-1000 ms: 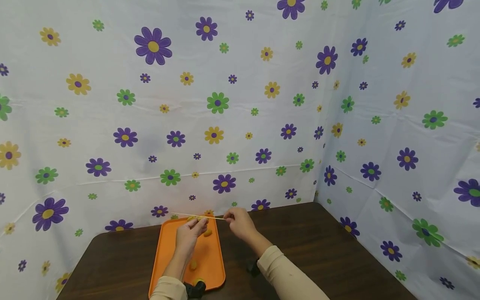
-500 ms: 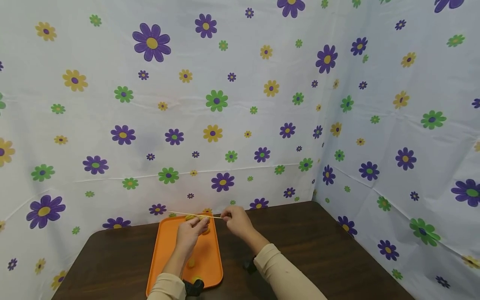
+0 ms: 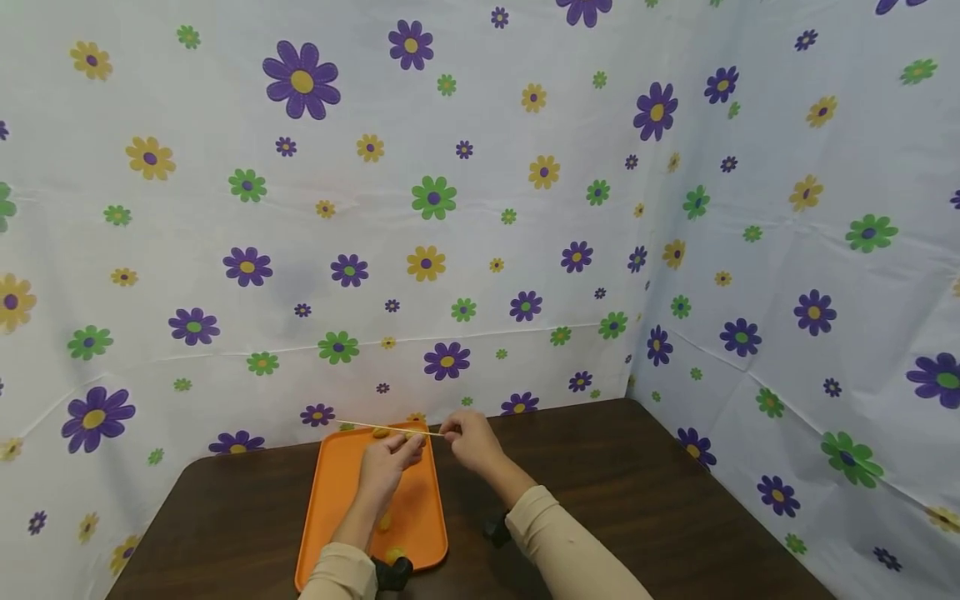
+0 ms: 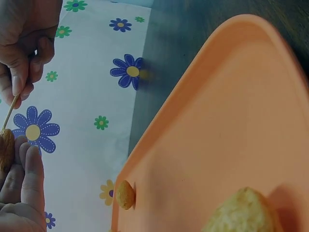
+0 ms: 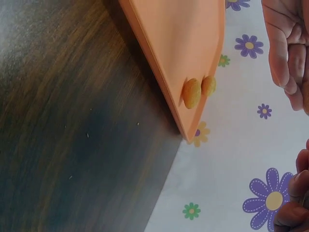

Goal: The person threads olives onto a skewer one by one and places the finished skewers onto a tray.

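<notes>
A thin wooden skewer (image 3: 358,424) runs almost level above the far end of an orange tray (image 3: 318,492). My right hand (image 3: 478,443) pinches its right end between thumb and fingers. Over the tray, my left hand (image 3: 382,471) holds a golden-brown oval nugget (image 4: 7,150) at its fingertips. In the left wrist view the skewer (image 4: 9,113) reaches from the right hand's fingertips (image 4: 17,86) to the top of that nugget. The head view shows the skewer's thin far end sticking out left, past the left hand. In the right wrist view both hands are cut off at the edge.
More nuggets lie on the tray, one (image 3: 396,554) near its front edge and two (image 5: 191,93) together at a far corner. The dark wooden table (image 3: 600,492) extends to both sides. A flower-print cloth (image 3: 480,250) hangs behind it.
The head view has shifted slightly. Both hands keep their hold on the nugget and skewer; the left hand has shifted slightly right over the tray, covering a nugget that showed beside it.
</notes>
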`<state>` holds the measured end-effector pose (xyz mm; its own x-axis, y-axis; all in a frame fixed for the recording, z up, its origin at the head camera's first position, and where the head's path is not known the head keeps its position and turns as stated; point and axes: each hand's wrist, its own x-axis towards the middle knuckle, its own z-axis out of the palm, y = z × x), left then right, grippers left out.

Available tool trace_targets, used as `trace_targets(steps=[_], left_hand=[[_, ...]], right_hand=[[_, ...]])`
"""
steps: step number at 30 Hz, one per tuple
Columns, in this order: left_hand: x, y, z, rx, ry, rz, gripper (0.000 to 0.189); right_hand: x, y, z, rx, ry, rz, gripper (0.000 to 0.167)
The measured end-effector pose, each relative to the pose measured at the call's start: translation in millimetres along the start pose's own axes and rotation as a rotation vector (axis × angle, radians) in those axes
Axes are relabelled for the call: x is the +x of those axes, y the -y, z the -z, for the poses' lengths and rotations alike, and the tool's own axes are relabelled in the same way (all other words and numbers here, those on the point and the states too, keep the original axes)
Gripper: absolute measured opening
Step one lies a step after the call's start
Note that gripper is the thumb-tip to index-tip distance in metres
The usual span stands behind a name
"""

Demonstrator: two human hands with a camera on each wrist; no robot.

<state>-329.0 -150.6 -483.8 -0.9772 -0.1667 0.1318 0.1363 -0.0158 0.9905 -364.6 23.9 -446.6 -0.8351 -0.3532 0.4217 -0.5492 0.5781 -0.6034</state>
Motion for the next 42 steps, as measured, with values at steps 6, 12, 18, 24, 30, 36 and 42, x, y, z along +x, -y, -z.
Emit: trace_targets(steps=[6,12,18,24,30,36,42], left_hand=[[4.3,-0.2,1.9,0.009,0.023,0.022,0.038],[-0.1,-1.5,19.6,0.257,0.091,0.030,0.041],[7.3,-3.7,37.3,0.611,0.119,0.002,0.025],[26.5,-0.6,38.6,0.781,0.136,-0.031,0.020],[39.1,4.1,26.7,0.855,0.127,-0.009,0.021],[45.8,10.3,17.8,0.914,0.082,0.131,0.027],[51.3,17.7,8.4,0.945,0.106,0.165,0.032]], right_hand=[[1.6,-4,0,0.062,-0.002,-0.007,0.013],[-0.3,-11,9,0.106,-0.015,-0.041,0.015],[-1.1,-28,23,0.085,-0.053,-0.063,0.013],[-1.6,-39,30,0.069,-0.048,-0.092,0.011],[-2.9,-46,39,0.044,-0.047,-0.105,0.012],[-4.6,-56,47,0.030,-0.033,-0.128,0.011],[-8.2,-69,51,0.010,-0.005,-0.181,0.010]])
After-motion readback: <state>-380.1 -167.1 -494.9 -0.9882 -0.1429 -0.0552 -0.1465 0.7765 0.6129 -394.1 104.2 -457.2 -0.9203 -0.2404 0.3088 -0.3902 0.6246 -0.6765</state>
